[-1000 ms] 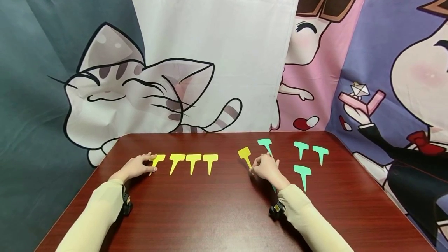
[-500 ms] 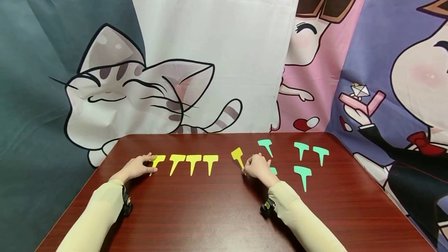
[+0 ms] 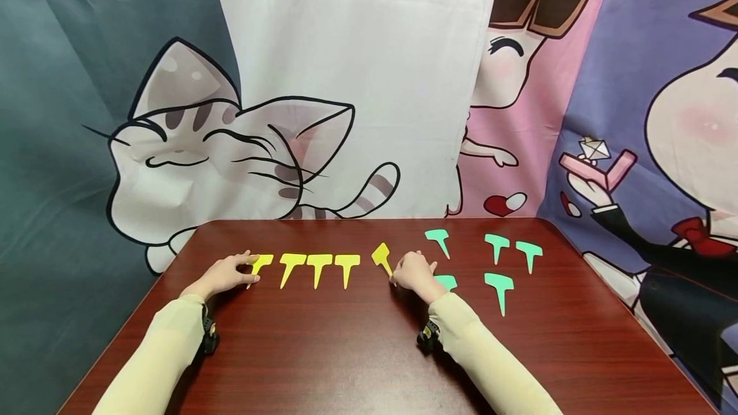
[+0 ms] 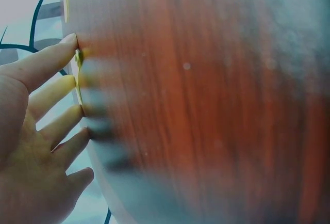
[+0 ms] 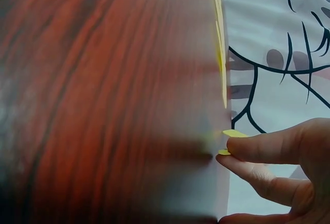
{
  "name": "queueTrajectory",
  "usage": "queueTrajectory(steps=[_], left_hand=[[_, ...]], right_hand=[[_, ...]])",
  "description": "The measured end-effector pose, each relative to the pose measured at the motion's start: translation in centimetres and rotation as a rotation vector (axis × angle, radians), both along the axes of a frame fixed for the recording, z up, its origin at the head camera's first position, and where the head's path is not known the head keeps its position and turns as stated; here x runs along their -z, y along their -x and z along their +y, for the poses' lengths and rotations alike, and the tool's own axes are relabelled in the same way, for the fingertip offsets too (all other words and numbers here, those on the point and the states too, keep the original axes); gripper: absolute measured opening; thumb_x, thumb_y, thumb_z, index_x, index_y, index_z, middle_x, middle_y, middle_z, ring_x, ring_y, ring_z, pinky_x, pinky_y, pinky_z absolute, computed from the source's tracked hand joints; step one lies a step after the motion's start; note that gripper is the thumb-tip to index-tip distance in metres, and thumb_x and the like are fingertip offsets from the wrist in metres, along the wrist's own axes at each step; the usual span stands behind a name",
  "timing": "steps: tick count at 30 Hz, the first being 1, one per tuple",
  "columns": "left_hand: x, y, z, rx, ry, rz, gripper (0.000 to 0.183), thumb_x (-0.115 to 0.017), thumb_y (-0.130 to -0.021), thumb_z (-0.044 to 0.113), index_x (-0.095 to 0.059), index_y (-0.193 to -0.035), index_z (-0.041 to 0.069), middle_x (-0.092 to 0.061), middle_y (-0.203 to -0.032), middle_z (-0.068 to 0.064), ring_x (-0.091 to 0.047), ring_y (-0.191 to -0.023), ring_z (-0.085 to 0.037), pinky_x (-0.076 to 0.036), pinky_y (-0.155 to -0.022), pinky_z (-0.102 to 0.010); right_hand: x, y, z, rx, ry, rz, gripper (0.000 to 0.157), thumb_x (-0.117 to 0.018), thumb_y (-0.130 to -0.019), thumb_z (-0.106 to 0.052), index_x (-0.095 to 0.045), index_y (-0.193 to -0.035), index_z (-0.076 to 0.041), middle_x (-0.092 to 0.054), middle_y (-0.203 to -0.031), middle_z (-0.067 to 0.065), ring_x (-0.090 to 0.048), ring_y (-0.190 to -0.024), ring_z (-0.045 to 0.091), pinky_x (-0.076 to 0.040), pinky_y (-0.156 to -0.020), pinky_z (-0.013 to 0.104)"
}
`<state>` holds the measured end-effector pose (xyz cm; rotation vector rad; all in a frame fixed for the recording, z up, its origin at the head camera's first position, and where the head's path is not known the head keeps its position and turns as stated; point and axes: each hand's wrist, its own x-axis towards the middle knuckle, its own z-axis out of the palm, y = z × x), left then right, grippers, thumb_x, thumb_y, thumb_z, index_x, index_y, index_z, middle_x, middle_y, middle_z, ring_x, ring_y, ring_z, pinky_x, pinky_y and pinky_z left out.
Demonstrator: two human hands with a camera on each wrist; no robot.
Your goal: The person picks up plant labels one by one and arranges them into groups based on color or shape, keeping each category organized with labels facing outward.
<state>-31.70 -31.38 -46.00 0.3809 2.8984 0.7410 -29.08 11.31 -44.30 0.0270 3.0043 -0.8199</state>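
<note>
Head view: right grip (image 3: 414, 272) pinches a yellow marker (image 3: 381, 254), tip hidden.

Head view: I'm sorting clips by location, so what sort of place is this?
Probably an indoor tabletop filming setup: a cartoon-printed backdrop hangs behind a reddish-brown table, and black devices sit at both wrists.
</note>
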Motion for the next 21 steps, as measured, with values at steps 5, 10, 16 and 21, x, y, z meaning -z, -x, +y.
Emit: queueTrajectory(steps=[5, 10, 16, 21], left_hand=[[-0.1, 0.0, 0.0, -0.003, -0.001, -0.005, 0.067, -0.069, -0.085, 0.037, -0.048, -0.139, 0.004, -0.031, -0.148, -0.028, -0.022, -0.137, -0.051, -0.023, -0.105, -0.066], [-0.1, 0.1, 0.1, -0.004, -0.001, -0.009, 0.067, -0.068, -0.085, 0.037, -0.047, -0.140, 0.005, -0.029, -0.149, -0.028, -0.021, -0.137, -0.051, -0.023, -0.106, -0.066], [-0.2, 0.0, 0.0, -0.002, 0.001, -0.007, 0.068, -0.068, -0.085, 0.038, -0.047, -0.140, 0.004, -0.029, -0.149, -0.028, -0.020, -0.137, -0.051, -0.022, -0.106, -0.066], [-0.2, -0.2, 0.0, -0.001, -0.005, -0.008, 0.068, -0.069, -0.085, 0.037, -0.048, -0.140, 0.004, -0.030, -0.149, -0.028, -0.021, -0.137, -0.051, -0.022, -0.106, -0.065]], right_hand=[[-0.1, 0.2, -0.5, 0.010, -0.028, -0.003, 0.029, -0.076, -0.072, -0.019, -0.059, -0.049, -0.012, -0.059, -0.054, -0.002, -0.027, -0.142, 0.033, -0.011, -0.106, 0.072], [-0.2, 0.2, -1.0, 0.001, -0.041, 0.000, 0.028, -0.074, -0.072, -0.017, -0.059, -0.050, -0.012, -0.059, -0.054, -0.003, -0.027, -0.143, 0.033, -0.010, -0.105, 0.074], [-0.2, 0.2, -1.5, -0.022, -0.050, -0.010, 0.027, -0.071, -0.074, -0.014, -0.058, -0.050, -0.012, -0.058, -0.054, -0.003, -0.025, -0.143, 0.034, -0.009, -0.103, 0.076], [0.1, 0.3, -2.0, -0.049, -0.069, 0.007, 0.026, -0.072, -0.074, -0.016, -0.061, -0.051, -0.013, -0.067, -0.079, 0.004, -0.026, -0.142, 0.036, -0.008, -0.103, 0.076]])
